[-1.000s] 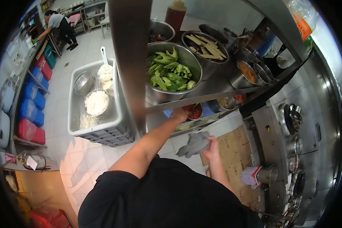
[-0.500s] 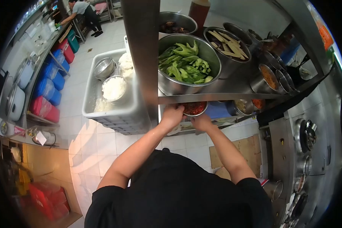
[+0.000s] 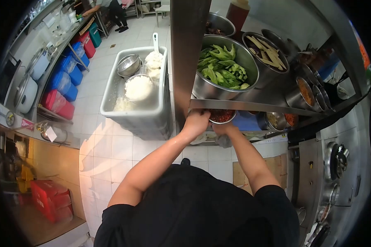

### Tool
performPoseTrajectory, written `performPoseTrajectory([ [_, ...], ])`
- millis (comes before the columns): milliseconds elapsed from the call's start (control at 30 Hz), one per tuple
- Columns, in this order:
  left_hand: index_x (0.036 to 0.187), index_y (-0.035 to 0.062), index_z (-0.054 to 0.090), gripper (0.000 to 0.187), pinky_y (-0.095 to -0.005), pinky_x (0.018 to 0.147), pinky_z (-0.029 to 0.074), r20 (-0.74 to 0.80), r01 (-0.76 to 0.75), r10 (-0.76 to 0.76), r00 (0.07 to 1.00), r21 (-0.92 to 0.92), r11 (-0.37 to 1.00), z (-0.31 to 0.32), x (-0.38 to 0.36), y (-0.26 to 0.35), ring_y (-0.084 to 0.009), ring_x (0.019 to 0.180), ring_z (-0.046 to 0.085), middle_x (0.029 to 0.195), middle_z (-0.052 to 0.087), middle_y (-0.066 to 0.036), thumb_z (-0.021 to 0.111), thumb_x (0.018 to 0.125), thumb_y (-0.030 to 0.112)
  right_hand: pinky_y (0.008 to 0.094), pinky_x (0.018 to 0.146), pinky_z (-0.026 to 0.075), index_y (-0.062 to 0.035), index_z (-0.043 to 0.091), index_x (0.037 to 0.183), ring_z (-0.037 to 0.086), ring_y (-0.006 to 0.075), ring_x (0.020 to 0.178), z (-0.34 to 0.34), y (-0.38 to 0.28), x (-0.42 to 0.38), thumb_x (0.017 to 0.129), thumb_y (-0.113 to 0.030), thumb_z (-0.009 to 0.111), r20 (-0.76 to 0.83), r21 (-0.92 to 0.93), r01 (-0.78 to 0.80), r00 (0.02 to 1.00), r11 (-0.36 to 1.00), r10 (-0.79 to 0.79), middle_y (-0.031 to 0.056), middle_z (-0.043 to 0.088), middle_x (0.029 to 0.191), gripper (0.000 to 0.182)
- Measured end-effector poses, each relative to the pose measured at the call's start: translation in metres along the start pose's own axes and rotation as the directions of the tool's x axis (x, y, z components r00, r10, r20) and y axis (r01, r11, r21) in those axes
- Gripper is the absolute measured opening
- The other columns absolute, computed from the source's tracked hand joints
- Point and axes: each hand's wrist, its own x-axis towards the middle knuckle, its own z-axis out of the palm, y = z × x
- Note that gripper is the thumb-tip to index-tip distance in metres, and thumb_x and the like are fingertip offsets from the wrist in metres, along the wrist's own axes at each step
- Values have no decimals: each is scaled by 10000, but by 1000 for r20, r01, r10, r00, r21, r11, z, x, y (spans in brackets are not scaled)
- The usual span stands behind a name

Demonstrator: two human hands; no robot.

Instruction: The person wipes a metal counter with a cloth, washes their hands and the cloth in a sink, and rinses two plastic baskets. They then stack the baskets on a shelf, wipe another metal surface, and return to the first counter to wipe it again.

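Observation:
A metal bowl of chopped red chili (image 3: 222,116) sits at the front of the lower shelf, just under the upper shelf's edge. My left hand (image 3: 196,124) is closed on its left side, the fingertips partly hidden. Close to the bowl's near right side is my right hand (image 3: 224,128), its fingers curled and largely out of sight. A crumpled grey cloth (image 3: 224,141) hangs below that hand and appears to be held in it. Above, a big steel pot of cut green vegetables (image 3: 222,68) stands on the upper shelf.
A steel post (image 3: 184,53) rises left of the bowl. Beyond it stands a grey bin (image 3: 108,108) with white rice and bowls. More pots of ingredients (image 3: 270,51) crowd the upper shelf. Stove fittings (image 3: 337,160) are at right. A co-worker (image 3: 116,12) stands far back left.
My view has shifted, so the shelf and bin appear further right. My left hand stays at the chili bowl; my right hand has moved left relative to it, and more of the grey cloth shows.

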Motion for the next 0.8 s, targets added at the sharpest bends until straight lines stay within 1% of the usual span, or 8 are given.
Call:
performPoseTrajectory([
  [167, 1179, -67, 518, 282, -303, 700, 578, 31, -13, 15, 999, -49, 999, 4, 10, -10, -199, 935, 633, 1116, 591, -153, 445, 969, 107, 456, 937, 439, -14, 623, 1098, 602, 327, 1041, 36, 34, 2, 845, -167, 494, -83, 131, 3, 997, 991, 8, 204, 623, 1171, 323],
  [233, 1180, -65, 518, 278, -301, 708, 587, 16, -18, 20, 1000, -79, 997, 4, 13, -10, -204, 957, 630, 1109, 588, -153, 450, 967, 98, 449, 949, 440, -24, 613, 1134, 600, 287, 1038, 39, 74, -20, 845, -193, 532, 158, 901, -312, 883, 301, 443, 146, 621, 1182, 345],
  [367, 1185, -69, 515, 280, -300, 714, 596, 45, 37, -33, 998, -89, 995, 8, 17, -5, -208, 964, 629, 1111, 585, -153, 451, 969, 96, 365, 886, 488, -30, 641, 1035, 627, 221, 958, -36, 79, -142, 852, -212, 545, 166, 951, 7, 833, -310, 527, 78, 666, 1033, 276],
  [400, 1184, -66, 519, 282, -303, 715, 601, 61, 30, -26, 998, -56, 998, 12, 22, -12, -213, 972, 628, 1126, 580, -154, 457, 969, 106, 367, 878, 497, -31, 653, 1005, 636, 220, 938, -36, 87, -172, 854, -218, 546, 147, 936, 82, 792, -342, 592, 83, 676, 1006, 264],
  [467, 1183, -64, 524, 285, -306, 717, 605, 90, 27, -25, 996, -24, 999, 24, 35, -28, -218, 979, 627, 1141, 575, -156, 463, 970, 115, 396, 870, 501, -4, 663, 973, 645, 235, 918, -8, 122, -232, 859, -212, 537, 176, 906, -396, 674, 149, 718, 116, 678, 956, 269],
  [633, 1110, -59, 577, 305, -330, 626, 568, 158, -141, 91, 983, 341, 930, 62, 69, -50, -216, 693, 669, 926, 652, -161, 545, 918, 175, 351, 777, 468, 61, 635, 982, 587, 223, 826, 28, 95, -282, 844, -162, 492, 105, 723, -680, 280, 120, 954, 113, 621, 847, 299],
  [767, 1141, -17, 594, 339, -463, 962, 424, 123, -59, 17, 992, 348, 936, 98, 98, -81, -435, 1121, 541, 1167, 590, -292, 482, 892, 184, 318, 822, 451, 44, 619, 1059, 563, 205, 872, -8, 49, -274, 845, -158, 480, 138, 802, -594, 287, 63, 948, 104, 619, 922, 326],
  [800, 1133, -14, 602, 337, -464, 956, 430, 208, -55, -27, 978, 380, 923, 100, 101, -87, -432, 1113, 547, 1162, 595, -285, 491, 874, 171, 336, 837, 457, 28, 602, 1100, 573, 214, 918, -13, 45, -275, 848, -161, 456, 48, 942, -328, 336, 69, 941, 105, 622, 991, 348],
])
